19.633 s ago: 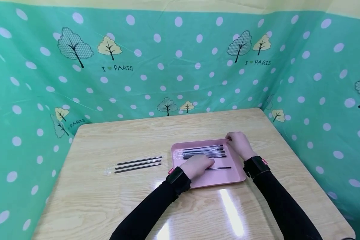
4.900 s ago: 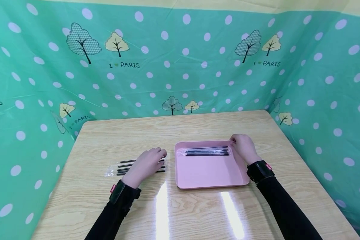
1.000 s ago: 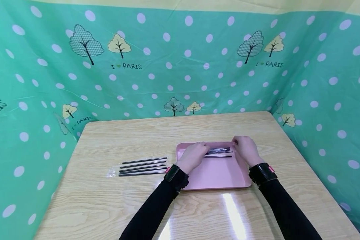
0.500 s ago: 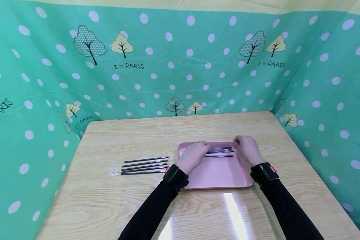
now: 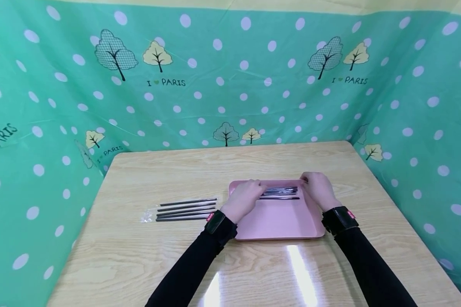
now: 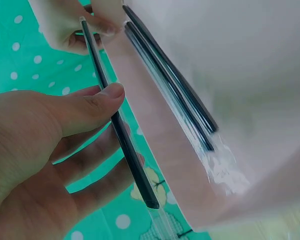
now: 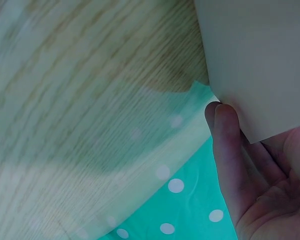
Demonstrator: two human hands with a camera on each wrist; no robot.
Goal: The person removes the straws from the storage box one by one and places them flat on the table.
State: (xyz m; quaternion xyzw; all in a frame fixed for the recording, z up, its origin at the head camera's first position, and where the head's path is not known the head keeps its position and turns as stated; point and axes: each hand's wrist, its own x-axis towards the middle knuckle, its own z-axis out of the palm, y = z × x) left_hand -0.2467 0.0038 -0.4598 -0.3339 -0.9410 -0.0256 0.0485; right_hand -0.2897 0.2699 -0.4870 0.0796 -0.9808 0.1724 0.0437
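My left hand is over the left part of the pink tray. In the left wrist view, its thumb and fingers pinch a dark straw in a clear plastic wrapper, lifted off the tray floor. More wrapped dark straws lie side by side in the tray, partly hidden behind the hand in the head view. My right hand grips the tray's far right corner, thumb and fingers on either side of the rim. To the tray's left, several wrapped straws lie in a spaced row on the table.
The wooden table carries the tray right of its middle. Crumpled clear wrapper ends stick out left of the row. A green dotted curtain stands around the table's back and sides.
Since about five seconds ago my left hand has gone from the table row to the tray. Over the longer span the table row has grown and the tray holds fewer straws. My right hand stays.
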